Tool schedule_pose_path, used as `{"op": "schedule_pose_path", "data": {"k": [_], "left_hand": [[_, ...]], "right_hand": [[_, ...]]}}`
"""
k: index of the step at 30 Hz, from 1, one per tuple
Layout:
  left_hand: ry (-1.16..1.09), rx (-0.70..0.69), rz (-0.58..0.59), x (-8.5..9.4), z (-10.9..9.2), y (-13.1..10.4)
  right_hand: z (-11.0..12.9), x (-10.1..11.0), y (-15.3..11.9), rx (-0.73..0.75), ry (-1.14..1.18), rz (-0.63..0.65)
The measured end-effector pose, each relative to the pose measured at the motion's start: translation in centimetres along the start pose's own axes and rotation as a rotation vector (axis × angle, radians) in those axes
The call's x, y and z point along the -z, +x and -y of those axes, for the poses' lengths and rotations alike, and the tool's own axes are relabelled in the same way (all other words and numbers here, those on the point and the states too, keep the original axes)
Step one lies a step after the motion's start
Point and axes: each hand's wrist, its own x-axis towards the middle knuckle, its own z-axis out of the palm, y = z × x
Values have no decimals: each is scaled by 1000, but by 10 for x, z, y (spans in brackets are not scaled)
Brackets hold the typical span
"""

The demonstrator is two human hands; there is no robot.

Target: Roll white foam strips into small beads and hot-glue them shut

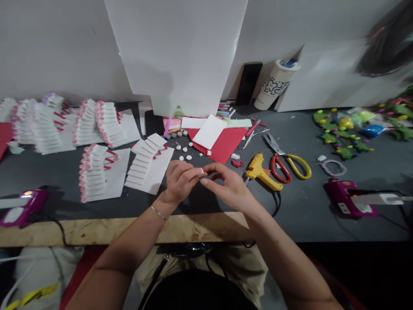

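Observation:
Near the table's front edge, my left hand [181,181] pinches a small white piece [201,171] between its fingertips. My right hand [226,184] is close beside it, fingers curved and thumb apart, its fingertips by the white piece; nothing shows in its grip. Several small white balls [185,149] lie just beyond my left hand. Behind my hands a white card [209,131] rests on a red sheet [222,148]. To the left, a stepped white paper piece [142,161] with red strips lies on a white card.
Right of my hands lie a yellow glue gun [262,173] with a cord and red-and-yellow-handled scissors [281,157]. A tumbler [272,86] and a phone [249,84] stand at the back. Purple power strips [346,198] sit at the right and left. More stepped pieces [93,172] stand left.

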Motion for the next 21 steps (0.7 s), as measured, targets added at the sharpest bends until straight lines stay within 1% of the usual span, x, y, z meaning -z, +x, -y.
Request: {"op": "schedule_pose_path", "data": {"k": [4,9,15,21], "left_hand": [[-12,1,13,-4,1,-4],[-64,12,39,-8,2,-7],[-59,17,37,-9,2,-8],[-60,25,41,-13,2,-10]], "right_hand": [[-5,-10,3,-44,73,-69],[-9,-16,5,-53,93,-159],[-16,-23,4,-64,119,-176],[-20,-28,4,-48,101,-254]]}}
